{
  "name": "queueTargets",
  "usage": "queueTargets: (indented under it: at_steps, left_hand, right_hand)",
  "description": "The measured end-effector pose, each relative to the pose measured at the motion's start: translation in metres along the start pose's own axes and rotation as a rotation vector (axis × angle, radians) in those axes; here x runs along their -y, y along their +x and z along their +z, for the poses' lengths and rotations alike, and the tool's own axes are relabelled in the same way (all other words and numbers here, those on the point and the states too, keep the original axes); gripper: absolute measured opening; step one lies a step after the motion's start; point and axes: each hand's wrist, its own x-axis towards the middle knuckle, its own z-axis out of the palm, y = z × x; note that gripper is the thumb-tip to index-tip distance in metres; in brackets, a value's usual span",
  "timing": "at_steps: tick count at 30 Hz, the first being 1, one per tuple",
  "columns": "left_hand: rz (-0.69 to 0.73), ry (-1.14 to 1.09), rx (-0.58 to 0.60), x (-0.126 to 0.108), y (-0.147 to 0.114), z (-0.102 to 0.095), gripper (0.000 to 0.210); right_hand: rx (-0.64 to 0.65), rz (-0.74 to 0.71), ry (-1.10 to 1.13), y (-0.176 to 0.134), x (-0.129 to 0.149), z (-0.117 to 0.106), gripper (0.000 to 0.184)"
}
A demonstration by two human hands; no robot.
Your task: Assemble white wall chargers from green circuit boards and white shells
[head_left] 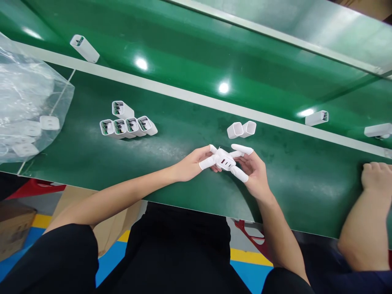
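Both my hands hold one white USB charger (pixel 226 160) just above the bench, its face with the port slots turned up toward me. My left hand (pixel 200 163) pinches its left side between thumb and fingers. On the right side, my right hand (pixel 251 168) grips it with thumb and a finger, while another finger stretches out above. White finger cots cover several fingertips of both hands. Just beyond my hands stand two white charger housings (pixel 235 130) that look hollow. Farther left, several white housings (pixel 120 127) with green circuit boards inside sit grouped together.
A clear plastic bag (pixel 27 102) of white parts lies at the left on the green bench (pixel 183 122). Behind a pale rail (pixel 171 90), more housings (pixel 85 49) rest on a green surface. Another person's arm (pixel 369 220) leans on the bench at right.
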Motion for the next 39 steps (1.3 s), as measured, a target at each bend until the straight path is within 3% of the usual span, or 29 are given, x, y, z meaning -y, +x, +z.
queueTargets:
  at_steps: [5, 10, 20, 26, 29, 34, 39]
  left_hand:
    - [0.012, 0.043, 0.002, 0.004, -0.003, 0.001, 0.042]
    - [0.049, 0.091, 0.007, 0.002, -0.003, 0.000, 0.040]
    - [0.029, 0.274, 0.016, 0.003, -0.005, 0.002, 0.058]
    - [0.133, 0.395, -0.020, 0.009, -0.001, -0.006, 0.070]
    - [0.155, 0.353, -0.042, 0.014, 0.006, -0.013, 0.068]
    - [0.077, 0.180, -0.155, 0.015, 0.015, -0.015, 0.078]
    - [0.082, 0.147, -0.237, 0.008, 0.015, -0.014, 0.068]
  right_hand:
    - [0.019, 0.019, 0.053, 0.004, 0.002, -0.001, 0.052]
    - [0.105, 0.066, 0.040, 0.001, -0.002, 0.002, 0.067]
    - [0.018, 0.009, -0.047, 0.006, -0.012, 0.012, 0.058]
    - [-0.002, -0.055, -0.028, 0.009, -0.020, 0.012, 0.065]
    - [-0.006, -0.068, -0.030, 0.014, -0.020, 0.013, 0.067]
    - [-0.030, -0.120, -0.006, 0.020, -0.019, 0.016, 0.061]
    - [-0.005, -0.138, -0.009, 0.020, -0.023, 0.017, 0.059]
